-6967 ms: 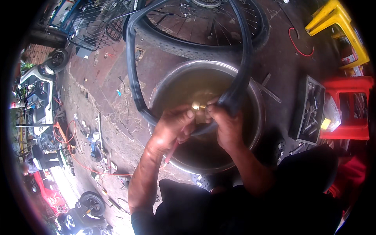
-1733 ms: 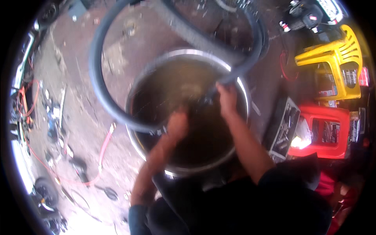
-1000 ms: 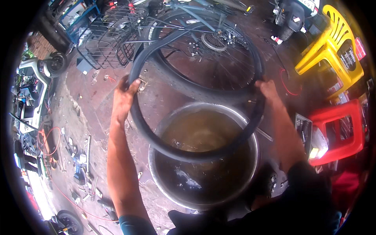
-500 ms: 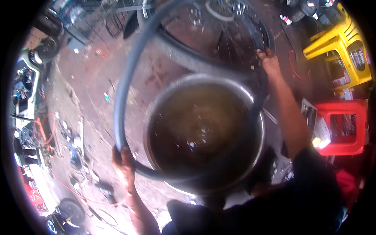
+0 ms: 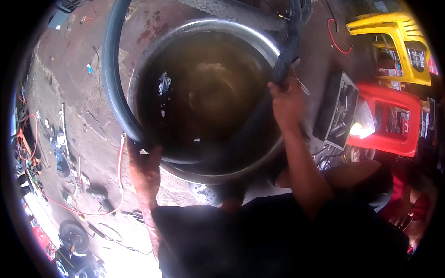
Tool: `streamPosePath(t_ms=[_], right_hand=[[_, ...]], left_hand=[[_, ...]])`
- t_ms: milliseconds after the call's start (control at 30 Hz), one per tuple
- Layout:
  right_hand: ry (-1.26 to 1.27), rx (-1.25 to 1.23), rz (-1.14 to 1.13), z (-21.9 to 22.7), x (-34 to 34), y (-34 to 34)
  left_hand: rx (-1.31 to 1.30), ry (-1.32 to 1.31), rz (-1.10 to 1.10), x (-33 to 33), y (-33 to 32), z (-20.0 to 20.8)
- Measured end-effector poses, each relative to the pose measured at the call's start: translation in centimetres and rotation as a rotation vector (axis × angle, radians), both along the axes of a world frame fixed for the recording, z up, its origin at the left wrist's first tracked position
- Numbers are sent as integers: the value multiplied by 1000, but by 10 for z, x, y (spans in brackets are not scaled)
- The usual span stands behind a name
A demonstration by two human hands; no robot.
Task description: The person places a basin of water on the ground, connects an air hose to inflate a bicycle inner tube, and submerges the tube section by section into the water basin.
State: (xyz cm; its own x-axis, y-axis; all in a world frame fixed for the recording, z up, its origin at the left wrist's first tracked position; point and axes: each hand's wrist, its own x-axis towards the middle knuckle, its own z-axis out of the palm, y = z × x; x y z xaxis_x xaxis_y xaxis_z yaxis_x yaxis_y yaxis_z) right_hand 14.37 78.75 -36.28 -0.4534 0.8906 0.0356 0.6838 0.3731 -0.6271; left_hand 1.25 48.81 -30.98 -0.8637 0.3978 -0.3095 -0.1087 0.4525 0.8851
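Note:
A dark, inflated inner tube [image 5: 111, 69] is held tilted over a wide round metal basin [image 5: 199, 177] of murky water [image 5: 208, 99]. My left hand [image 5: 144, 170] closes on the tube just outside the basin's near left rim. On the right side, the fingers of my right hand [image 5: 286, 104] wrap round the tube beside the rim. The tube's near stretch hangs low inside the basin, in shadow; how far it dips into the water I cannot tell. Its far part runs out of the top of the view.
A knobbly tyre [image 5: 245, 15] lies beyond the basin. To the right are a grey tray of metal parts [image 5: 342, 109], a red stool [image 5: 394, 120] and a yellow stool [image 5: 396, 46]. A red hose [image 5: 99, 213] and scattered tools lie left. Another person's hand [image 5: 402, 213] shows at lower right.
My right hand has come nearer along the tube's right side. The tube's near part sits lower in the basin. The view has shifted, so the basin appears higher and further left.

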Motion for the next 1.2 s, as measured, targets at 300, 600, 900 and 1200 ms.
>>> streamPosePath(t_ms=[300,600,900,1200], right_hand=[[-84,-256,94,-11,-5,0],[-66,-190,37,-38,-3,5],[95,-66,13,-52,-11,-5],[233,-201,45,-51,-9,-5]], left_hand=[[406,-197,206,27,44,-80],[-106,-122,37,-11,67,-119],[17,-54,-24,-23,57,-136],[-816,813,-622,-30,60,-165]])
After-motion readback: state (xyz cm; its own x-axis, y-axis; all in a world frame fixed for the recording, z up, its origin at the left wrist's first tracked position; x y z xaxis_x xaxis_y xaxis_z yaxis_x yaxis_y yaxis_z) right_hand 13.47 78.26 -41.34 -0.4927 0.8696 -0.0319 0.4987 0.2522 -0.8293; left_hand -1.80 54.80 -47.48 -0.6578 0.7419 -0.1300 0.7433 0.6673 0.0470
